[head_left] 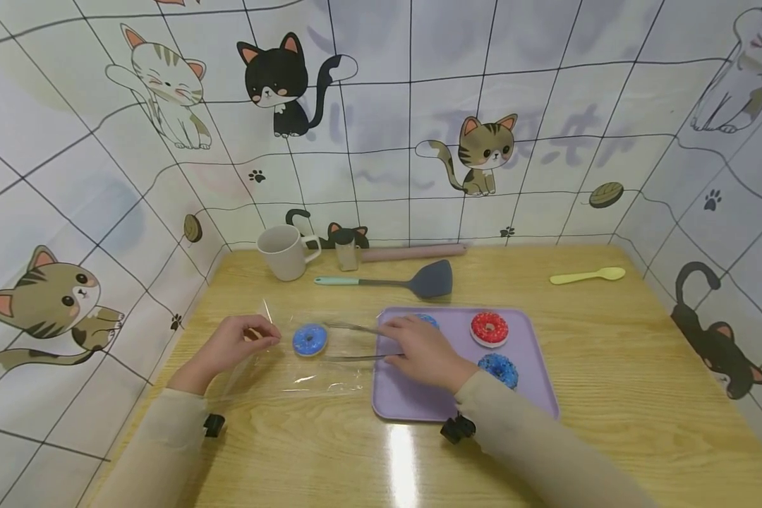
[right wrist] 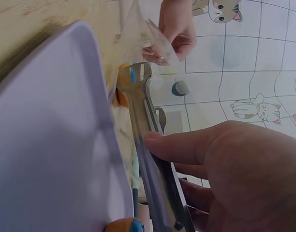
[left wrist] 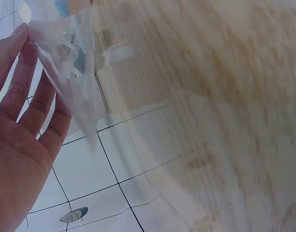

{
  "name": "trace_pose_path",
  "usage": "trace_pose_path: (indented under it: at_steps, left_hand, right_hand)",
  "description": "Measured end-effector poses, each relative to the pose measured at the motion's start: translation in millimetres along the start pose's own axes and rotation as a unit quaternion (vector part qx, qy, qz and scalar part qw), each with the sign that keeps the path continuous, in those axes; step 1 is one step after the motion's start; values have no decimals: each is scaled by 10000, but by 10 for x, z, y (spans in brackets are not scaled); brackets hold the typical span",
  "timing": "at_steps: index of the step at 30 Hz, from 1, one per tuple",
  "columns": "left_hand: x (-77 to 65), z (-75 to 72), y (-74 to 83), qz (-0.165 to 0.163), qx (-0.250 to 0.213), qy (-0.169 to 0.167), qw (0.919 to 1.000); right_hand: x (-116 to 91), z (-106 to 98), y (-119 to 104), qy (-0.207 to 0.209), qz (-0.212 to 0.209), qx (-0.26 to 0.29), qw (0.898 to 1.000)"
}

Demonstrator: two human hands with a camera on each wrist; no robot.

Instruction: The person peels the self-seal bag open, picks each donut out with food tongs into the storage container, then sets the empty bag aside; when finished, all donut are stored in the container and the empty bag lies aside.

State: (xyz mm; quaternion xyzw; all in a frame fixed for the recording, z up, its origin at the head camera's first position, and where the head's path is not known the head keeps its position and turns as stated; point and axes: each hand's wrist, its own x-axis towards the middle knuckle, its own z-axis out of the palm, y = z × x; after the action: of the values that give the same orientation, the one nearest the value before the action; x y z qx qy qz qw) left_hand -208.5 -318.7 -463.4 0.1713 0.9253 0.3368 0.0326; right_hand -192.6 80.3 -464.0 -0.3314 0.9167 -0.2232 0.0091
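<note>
My left hand (head_left: pixel 238 344) pinches the edge of a clear plastic bag (left wrist: pixel 66 63), which spreads over the table. A blue doughnut (head_left: pixel 309 339) lies at the bag, a little right of my left fingers. My right hand (head_left: pixel 422 349) grips metal tongs (right wrist: pixel 148 125) over the left side of a purple tray (head_left: pixel 394 406). The two arms of the tongs stand apart, tips pointing left, close to the blue doughnut. On the tray sit a red doughnut (head_left: pixel 489 329) and a blue sprinkled doughnut (head_left: pixel 499 370), with another blue doughnut (head_left: pixel 428 319) partly hidden behind my right hand.
Behind the bag lies a spatula (head_left: pixel 430 279) with a dark blade. A grey mug (head_left: pixel 283 252), a small shaker (head_left: pixel 346 252) and a pink rolling pin (head_left: pixel 413 252) line the back wall. A yellow spoon (head_left: pixel 587 276) lies at the back right.
</note>
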Motion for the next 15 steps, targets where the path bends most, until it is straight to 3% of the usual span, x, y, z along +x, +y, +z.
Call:
trace_pose_path:
  at_steps: [15]
  left_hand:
    - [8,2,-20,132,10,-47,9999]
  right_hand:
    - [163,119,-62,-119,119,145,9998]
